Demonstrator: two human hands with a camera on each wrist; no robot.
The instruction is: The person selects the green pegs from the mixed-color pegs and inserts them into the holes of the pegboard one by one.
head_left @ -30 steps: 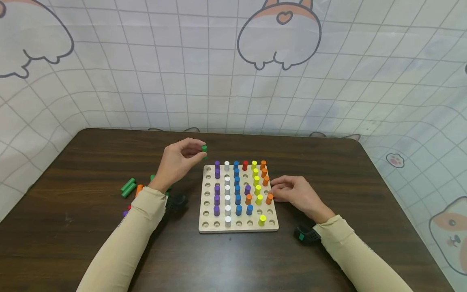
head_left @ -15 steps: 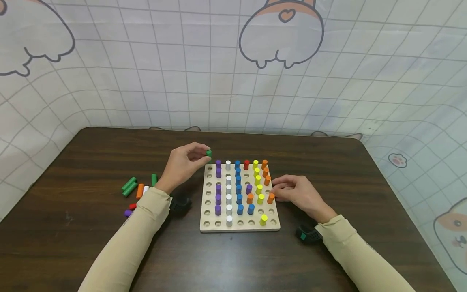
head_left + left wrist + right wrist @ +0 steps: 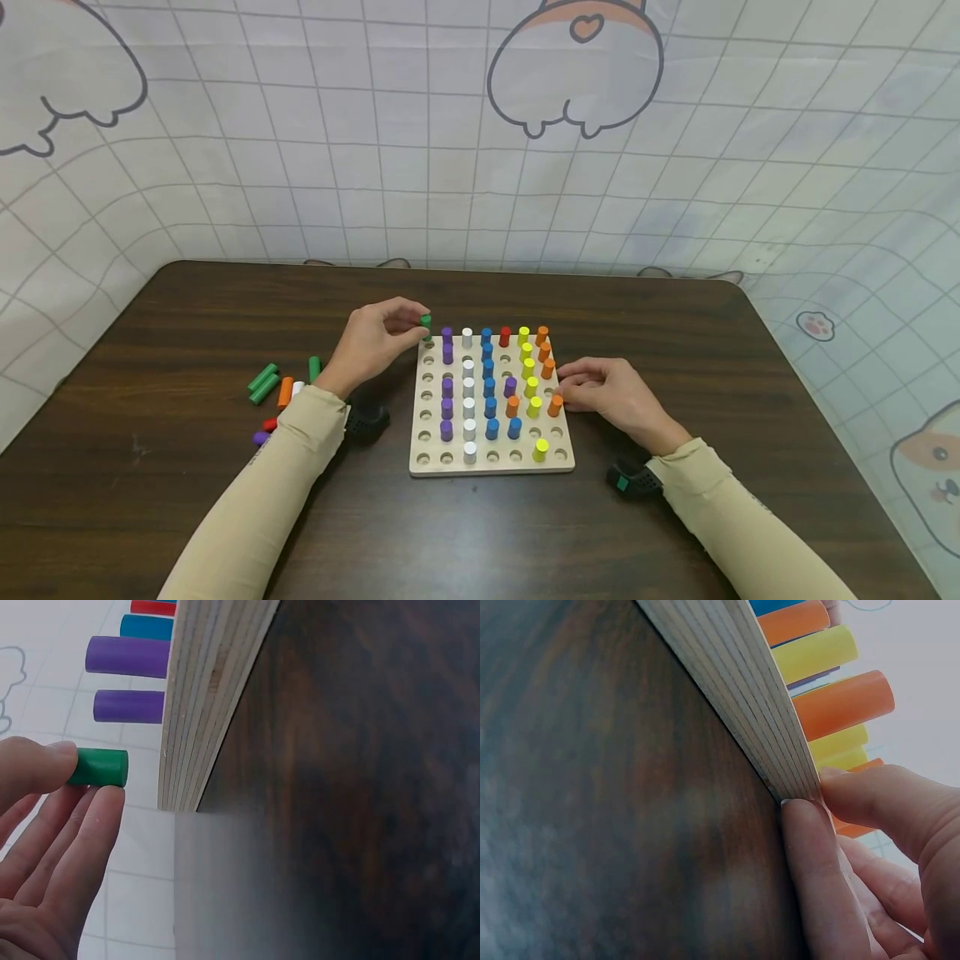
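Observation:
My left hand (image 3: 378, 342) pinches a green peg (image 3: 103, 766) between thumb and fingertips, over the back left corner of a wooden pegboard (image 3: 491, 468). In the left wrist view a gap shows between the peg's end and the board. Two purple pegs (image 3: 127, 656) stand close by. At the board's right side, my right hand (image 3: 611, 398) holds the edge, thumb on the top rim and a finger against the layered side, near an orange peg (image 3: 845, 705). Columns of purple, white, blue, yellow and orange pegs stand upright in the board, with bare holes among them.
Loose pegs lie on the dark wooden table (image 3: 480, 542) left of the board: several green pegs (image 3: 264, 388), an orange peg (image 3: 286, 392), a white, a red and a purple peg (image 3: 261, 437). A patterned white sheet (image 3: 465, 167) hangs behind the table.
My left hand has moved right and slightly toward me, bringing the green peg down over the board's back left corner. The right hand stays at the board's right edge.

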